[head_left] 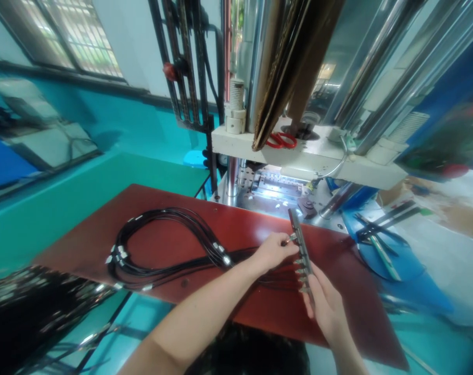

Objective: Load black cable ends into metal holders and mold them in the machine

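Observation:
My right hand [324, 297] grips a long, narrow metal bar [301, 240] by its near end, tilted above the table. Several small metal pieces stick out along the bar's left side. At the bar's upper part, my left hand [275, 252] is closed in a pinch on a black cable end, whose metal tip touches the bar's side. The fingers partly hide this cable. A bundle of black cables [162, 214] with silvery ends lies looped on the reddish-brown table [91, 229], and its strands run beneath my left forearm.
Beyond the table stands a press with a pale plate [310, 156], red-handled scissors [281, 140] on it and a metal mould [279, 188] below. At right, a blue tray [400, 260] holds tools. Dark cables [37, 307] hang at lower left.

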Demonstrator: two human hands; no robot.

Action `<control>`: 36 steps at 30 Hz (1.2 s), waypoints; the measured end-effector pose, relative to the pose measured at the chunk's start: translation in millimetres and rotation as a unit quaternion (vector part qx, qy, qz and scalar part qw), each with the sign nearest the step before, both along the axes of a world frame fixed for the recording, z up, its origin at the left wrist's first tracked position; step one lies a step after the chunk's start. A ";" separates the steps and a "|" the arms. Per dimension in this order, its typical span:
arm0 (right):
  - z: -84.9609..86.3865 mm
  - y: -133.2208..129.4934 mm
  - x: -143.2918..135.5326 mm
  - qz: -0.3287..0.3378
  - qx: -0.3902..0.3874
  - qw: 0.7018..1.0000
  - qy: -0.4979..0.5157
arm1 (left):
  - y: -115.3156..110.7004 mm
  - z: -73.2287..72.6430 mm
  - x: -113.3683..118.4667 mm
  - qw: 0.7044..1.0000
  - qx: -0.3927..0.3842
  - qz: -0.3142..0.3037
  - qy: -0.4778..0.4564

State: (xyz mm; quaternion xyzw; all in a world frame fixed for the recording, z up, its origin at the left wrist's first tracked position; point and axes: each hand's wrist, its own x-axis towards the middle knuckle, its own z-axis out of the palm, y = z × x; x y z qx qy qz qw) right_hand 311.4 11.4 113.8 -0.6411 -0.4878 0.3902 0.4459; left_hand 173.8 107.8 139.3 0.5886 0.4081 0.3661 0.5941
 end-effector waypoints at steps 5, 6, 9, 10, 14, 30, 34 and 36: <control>1.0 0.1 -2.9 -0.062 -0.001 0.996 0.071 | 5.2 1.2 -1.1 0.997 0.009 0.070 -0.033; 1.8 0.1 -3.2 -0.061 0.001 0.995 0.076 | 5.9 1.9 -1.7 0.997 -0.001 0.065 -0.034; 3.6 -0.4 -3.0 -0.047 0.003 0.995 0.089 | 6.4 4.4 -2.9 0.998 -0.037 0.026 -0.034; 3.7 -0.6 -2.5 -0.042 0.001 0.995 0.091 | 6.2 5.2 -3.0 0.998 -0.044 0.022 -0.037; 2.5 -1.1 0.5 -0.029 -0.003 0.997 0.078 | 5.4 8.0 -1.7 0.997 -0.049 0.043 -0.048; -0.8 -0.6 0.2 -0.033 0.010 0.997 0.076 | 17.3 -2.2 -9.2 0.983 0.034 0.166 -0.069; 1.6 -2.5 -0.4 -0.046 -0.004 0.995 0.087 | 16.3 -4.5 -8.7 0.978 0.065 0.181 -0.083; 1.5 -2.7 -0.3 -0.049 -0.008 0.994 0.093 | 15.0 -6.3 -7.6 0.984 0.083 0.140 -0.068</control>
